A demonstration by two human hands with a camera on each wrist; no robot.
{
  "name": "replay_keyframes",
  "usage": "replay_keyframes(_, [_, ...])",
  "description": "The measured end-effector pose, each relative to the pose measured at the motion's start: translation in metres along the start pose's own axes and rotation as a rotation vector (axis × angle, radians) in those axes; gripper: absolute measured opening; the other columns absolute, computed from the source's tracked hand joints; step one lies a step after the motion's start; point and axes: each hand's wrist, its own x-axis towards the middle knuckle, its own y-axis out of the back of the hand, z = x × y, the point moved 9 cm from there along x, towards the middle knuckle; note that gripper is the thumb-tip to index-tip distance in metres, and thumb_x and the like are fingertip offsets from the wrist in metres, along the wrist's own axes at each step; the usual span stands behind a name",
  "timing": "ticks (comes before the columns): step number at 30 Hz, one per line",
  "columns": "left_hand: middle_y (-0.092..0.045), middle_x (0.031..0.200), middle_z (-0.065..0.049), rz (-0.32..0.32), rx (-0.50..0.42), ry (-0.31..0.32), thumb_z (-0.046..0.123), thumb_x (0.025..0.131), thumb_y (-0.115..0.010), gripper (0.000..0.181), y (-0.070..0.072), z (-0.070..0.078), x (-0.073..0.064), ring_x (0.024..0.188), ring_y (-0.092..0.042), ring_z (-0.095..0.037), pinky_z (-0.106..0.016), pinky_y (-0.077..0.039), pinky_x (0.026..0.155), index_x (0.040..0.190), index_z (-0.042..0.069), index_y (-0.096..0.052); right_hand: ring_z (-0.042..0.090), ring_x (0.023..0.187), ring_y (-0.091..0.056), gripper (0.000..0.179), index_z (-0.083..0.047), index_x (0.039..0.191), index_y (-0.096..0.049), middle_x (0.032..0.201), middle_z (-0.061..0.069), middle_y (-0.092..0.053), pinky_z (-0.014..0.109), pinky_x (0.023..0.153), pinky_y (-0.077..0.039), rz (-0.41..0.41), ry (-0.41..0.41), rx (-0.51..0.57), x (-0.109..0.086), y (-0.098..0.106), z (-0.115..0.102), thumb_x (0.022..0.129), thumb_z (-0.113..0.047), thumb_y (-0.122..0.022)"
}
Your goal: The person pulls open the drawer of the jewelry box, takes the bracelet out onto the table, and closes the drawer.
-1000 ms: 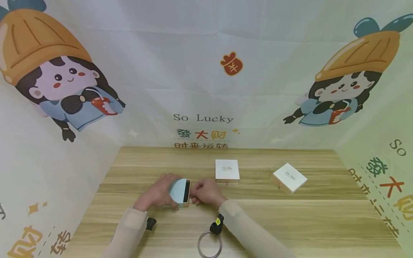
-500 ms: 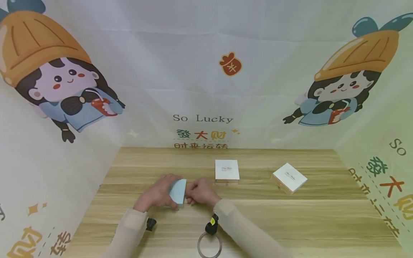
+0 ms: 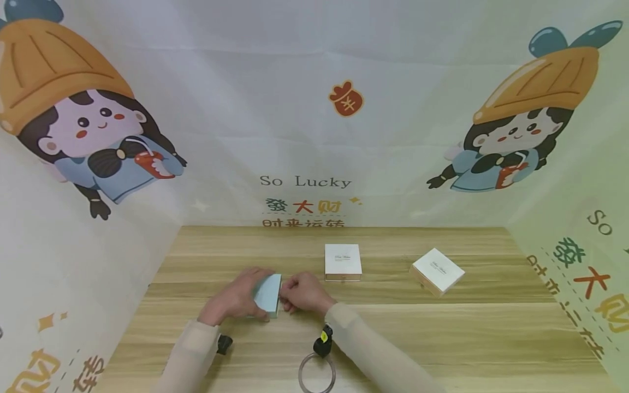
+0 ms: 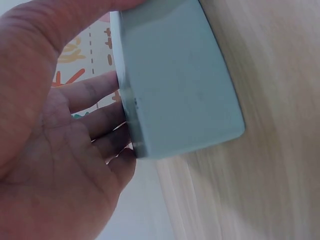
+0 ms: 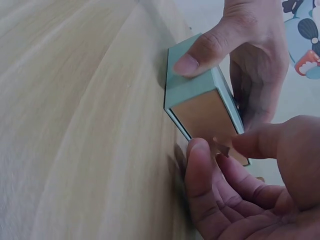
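A pale blue-green drawer box [image 3: 267, 297] lies on the wooden table, left of centre. My left hand [image 3: 241, 295] grips its sleeve, with the thumb on one side and the fingers along the opposite side. In the right wrist view, the tan drawer front [image 5: 205, 117] sits level with the sleeve's end. A small brown pull tab [image 5: 221, 147] sticks out from that front. My right hand [image 3: 306, 293] is at this end, its thumb and curled fingers around the tab. The inside of the box is hidden.
Two white boxes with small printed lettering stand farther back: one white box [image 3: 342, 261] near the middle, another white box [image 3: 438, 270] turned at an angle to the right. A printed cloth [image 3: 393, 180] walls the table's back and sides. A clear ring [image 3: 301, 376] hangs below the right wrist camera.
The drawer, partly out with its dark interior showing one second ago, has slid left into the sleeve. My right hand has moved left with it; my left hand keeps its grip.
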Motion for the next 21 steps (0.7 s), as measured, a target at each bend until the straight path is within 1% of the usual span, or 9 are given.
replay_keyframes(2, [-0.049,0.152,-0.022,-0.001,-0.005,-0.026,0.017,0.058,-0.098,0.101,0.0,0.002,-0.001,0.144,-0.038,-0.046,-0.064,-0.041,0.112,0.146,0.005,-0.051,0.013,0.061,-0.066,0.015,-0.003,0.092,-0.071,0.076,0.01,-0.072,0.026,0.057,-0.059,-0.002,0.0,-0.011,-0.001,0.002,-0.001,0.098,-0.015,-0.065])
replay_keyframes(5, [-0.04,0.158,-0.028,-0.001,-0.016,-0.074,0.02,0.057,-0.1,0.109,0.002,0.003,-0.002,0.154,-0.016,-0.053,-0.072,-0.027,0.117,0.151,0.004,-0.047,0.015,0.067,-0.066,0.015,-0.006,0.096,-0.07,0.083,0.009,-0.073,0.026,0.058,-0.056,0.016,0.002,-0.048,-0.001,0.008,-0.003,0.098,-0.021,-0.065])
replay_keyframes(7, [-0.034,0.16,-0.031,0.005,-0.025,-0.089,0.024,0.056,-0.1,0.116,0.005,0.002,-0.003,0.154,-0.011,-0.055,-0.074,-0.023,0.117,0.154,0.004,-0.042,0.014,0.072,-0.065,0.015,-0.008,0.1,-0.069,0.088,0.007,-0.072,0.025,0.061,-0.054,0.043,0.022,-0.089,-0.001,0.014,-0.008,0.098,-0.023,-0.066])
replay_keyframes(9, [-0.027,0.162,-0.033,0.016,-0.043,-0.075,0.031,0.056,-0.1,0.122,0.008,-0.002,-0.004,0.153,-0.013,-0.055,-0.073,-0.025,0.117,0.157,0.006,-0.036,0.014,0.078,-0.063,0.016,-0.008,0.104,-0.068,0.092,0.006,-0.071,0.024,0.066,-0.053,0.072,0.068,-0.137,0.001,0.02,-0.014,0.097,-0.022,-0.066])
replay_keyframes(11, [-0.022,0.163,-0.033,0.031,-0.062,-0.039,0.037,0.059,-0.099,0.125,0.011,-0.007,-0.006,0.151,-0.017,-0.056,-0.073,-0.03,0.115,0.16,0.007,-0.032,0.013,0.083,-0.063,0.018,-0.006,0.108,-0.068,0.097,0.006,-0.07,0.025,0.072,-0.054,0.096,0.128,-0.193,0.002,0.025,-0.022,0.096,-0.019,-0.066])
replay_keyframes(13, [-0.02,0.164,-0.033,0.053,-0.084,0.014,0.041,0.063,-0.097,0.124,0.014,-0.012,-0.007,0.149,-0.022,-0.056,-0.072,-0.034,0.112,0.161,0.008,-0.029,0.014,0.088,-0.063,0.023,-0.004,0.113,-0.068,0.101,0.006,-0.07,0.026,0.078,-0.054,0.102,0.179,-0.248,0.003,0.028,-0.029,0.095,-0.019,-0.068])
replay_keyframes(15, [-0.019,0.164,-0.034,0.082,-0.106,0.068,0.045,0.067,-0.095,0.123,0.016,-0.019,-0.009,0.148,-0.023,-0.056,-0.072,-0.035,0.111,0.162,0.007,-0.027,0.016,0.094,-0.065,0.03,-0.003,0.119,-0.066,0.106,0.007,-0.07,0.029,0.083,-0.056,0.083,0.21,-0.289,0.003,0.029,-0.033,0.094,-0.019,-0.07])
replay_keyframes(18, [-0.02,0.162,-0.035,0.133,-0.162,0.137,0.046,0.072,-0.092,0.12,0.019,-0.028,-0.015,0.147,-0.024,-0.056,-0.072,-0.035,0.112,0.161,0.004,-0.025,0.02,0.105,-0.066,0.042,-0.007,0.129,-0.064,0.119,0.008,-0.069,0.033,0.091,-0.055,0.043,0.235,-0.367,0.003,0.03,-0.038,0.094,-0.027,-0.074])
replay_keyframes(21, [-0.02,0.161,-0.034,0.165,-0.265,0.191,0.047,0.076,-0.089,0.117,0.018,-0.037,-0.022,0.146,-0.028,-0.055,-0.07,-0.036,0.113,0.162,0.003,-0.022,0.023,0.118,-0.063,0.053,-0.012,0.139,-0.06,0.136,0.006,-0.065,0.036,0.101,-0.053,-0.002,0.269,-0.464,0.001,0.029,-0.044,0.093,-0.034,-0.074])
